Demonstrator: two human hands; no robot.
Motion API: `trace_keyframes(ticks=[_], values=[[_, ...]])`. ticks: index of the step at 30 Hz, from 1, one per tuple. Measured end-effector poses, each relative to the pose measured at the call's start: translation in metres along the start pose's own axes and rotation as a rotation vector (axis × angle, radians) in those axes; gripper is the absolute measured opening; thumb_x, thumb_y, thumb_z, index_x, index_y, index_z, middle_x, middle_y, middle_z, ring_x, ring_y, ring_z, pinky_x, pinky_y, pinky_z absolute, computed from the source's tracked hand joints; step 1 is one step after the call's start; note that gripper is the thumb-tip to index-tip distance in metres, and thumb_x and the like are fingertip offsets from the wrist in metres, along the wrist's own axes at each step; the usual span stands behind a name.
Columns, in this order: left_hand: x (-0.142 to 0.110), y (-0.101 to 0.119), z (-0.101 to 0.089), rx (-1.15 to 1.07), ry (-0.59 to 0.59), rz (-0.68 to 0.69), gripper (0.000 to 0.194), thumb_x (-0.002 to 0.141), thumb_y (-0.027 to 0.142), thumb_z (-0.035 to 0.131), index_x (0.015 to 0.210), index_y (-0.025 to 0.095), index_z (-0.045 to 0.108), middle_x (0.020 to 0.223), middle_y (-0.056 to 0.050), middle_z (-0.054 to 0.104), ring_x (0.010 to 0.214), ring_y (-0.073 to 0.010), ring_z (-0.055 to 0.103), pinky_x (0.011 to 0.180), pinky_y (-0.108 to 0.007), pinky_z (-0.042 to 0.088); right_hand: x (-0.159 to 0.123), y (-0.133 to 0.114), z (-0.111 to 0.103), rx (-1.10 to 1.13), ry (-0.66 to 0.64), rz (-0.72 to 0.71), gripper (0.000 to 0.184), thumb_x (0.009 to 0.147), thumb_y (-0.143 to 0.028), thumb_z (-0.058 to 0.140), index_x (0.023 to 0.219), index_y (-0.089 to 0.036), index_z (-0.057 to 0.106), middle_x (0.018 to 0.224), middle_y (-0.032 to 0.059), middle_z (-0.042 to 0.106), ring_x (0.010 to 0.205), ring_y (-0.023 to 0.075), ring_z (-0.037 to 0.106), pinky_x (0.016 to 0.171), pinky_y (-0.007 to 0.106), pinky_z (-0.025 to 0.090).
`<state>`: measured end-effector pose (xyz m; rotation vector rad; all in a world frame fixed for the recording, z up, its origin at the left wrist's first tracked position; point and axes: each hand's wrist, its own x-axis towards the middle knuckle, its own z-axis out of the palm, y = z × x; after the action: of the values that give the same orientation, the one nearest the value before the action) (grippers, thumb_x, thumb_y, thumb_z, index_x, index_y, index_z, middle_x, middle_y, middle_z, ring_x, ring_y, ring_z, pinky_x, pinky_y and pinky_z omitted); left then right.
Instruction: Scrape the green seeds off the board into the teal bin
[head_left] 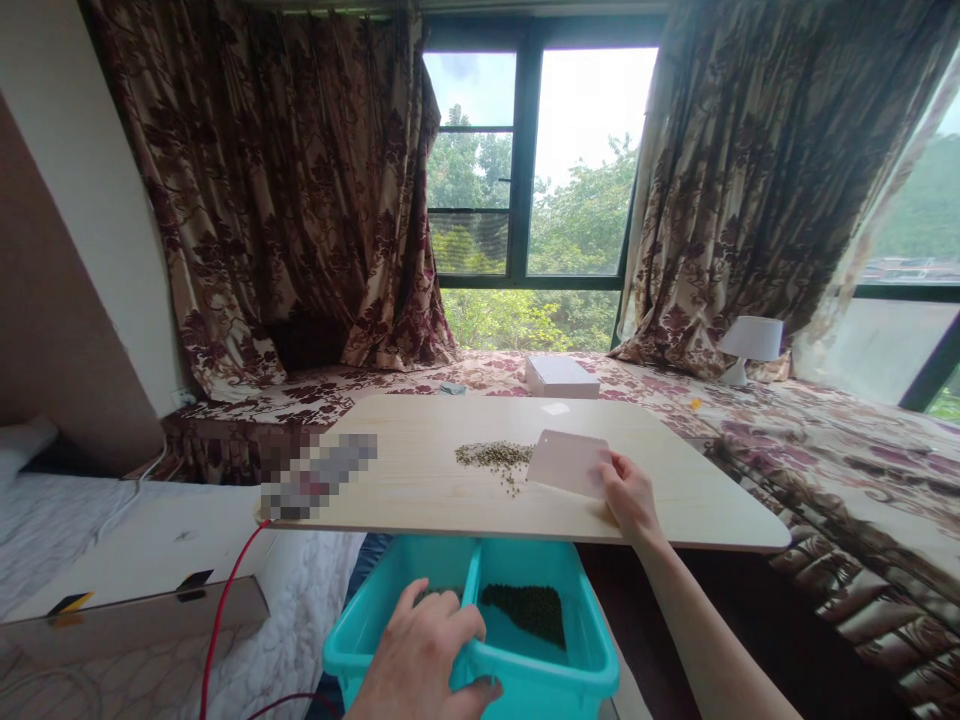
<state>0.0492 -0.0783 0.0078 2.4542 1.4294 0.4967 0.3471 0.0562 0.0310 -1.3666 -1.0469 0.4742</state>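
Note:
My right hand [630, 492] pinches the right edge of a thin, pale plastic sheet [566, 460]. The sheet's left edge touches a loose pile of small green beans [499, 458], which look like mung beans, on the light wooden tabletop [420, 500]. Below the table's near edge, a teal two-compartment bin [592, 640] is partly in view. My left hand [431, 645] is closed over its near rim by the divider, fingers inside and thumb outside. Dark green beans [529, 610] lie in the right compartment. My fingers hide much of the left compartment, where some beans show.
A blurred-out object [322, 480] lies at the tabletop's left, near a red cable [225, 590]. A white box [562, 377] and a white lamp [752, 340] stand on the floral ledge behind. At left, a large flat carton [150, 560] rests on the quilted bed.

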Motion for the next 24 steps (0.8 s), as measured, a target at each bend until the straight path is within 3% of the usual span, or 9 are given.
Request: trace_keyframes(ticks=[7, 24], values=[[0.0009, 0.0050, -0.0043, -0.014, -0.029, -0.030, 0.022, 0.069, 0.028, 0.072, 0.087, 0.026, 0.061, 0.086, 0.001, 0.062, 0.091, -0.0213, 0.060, 0.105, -0.053, 0.029, -0.0023, -0.0055, 0.0002, -0.002, -0.002, 0.011, 0.031, 0.063, -0.030, 0.054, 0.086, -0.017, 0.069, 0.077, 0.0039, 0.071, 0.071, 0.0208, 0.064, 0.068, 0.034, 0.051], [0.0003, 0.0109, -0.0096, -0.015, -0.059, -0.076, 0.022, 0.068, 0.025, 0.073, 0.087, 0.024, 0.062, 0.087, 0.001, 0.062, 0.093, -0.0207, 0.060, 0.107, -0.052, 0.027, -0.0047, -0.0067, 0.0007, 0.070, -0.151, -0.013, 0.031, 0.065, -0.032, 0.058, 0.088, -0.016, 0.070, 0.083, 0.0066, 0.074, 0.074, 0.0211, 0.066, 0.063, 0.029, 0.051]])
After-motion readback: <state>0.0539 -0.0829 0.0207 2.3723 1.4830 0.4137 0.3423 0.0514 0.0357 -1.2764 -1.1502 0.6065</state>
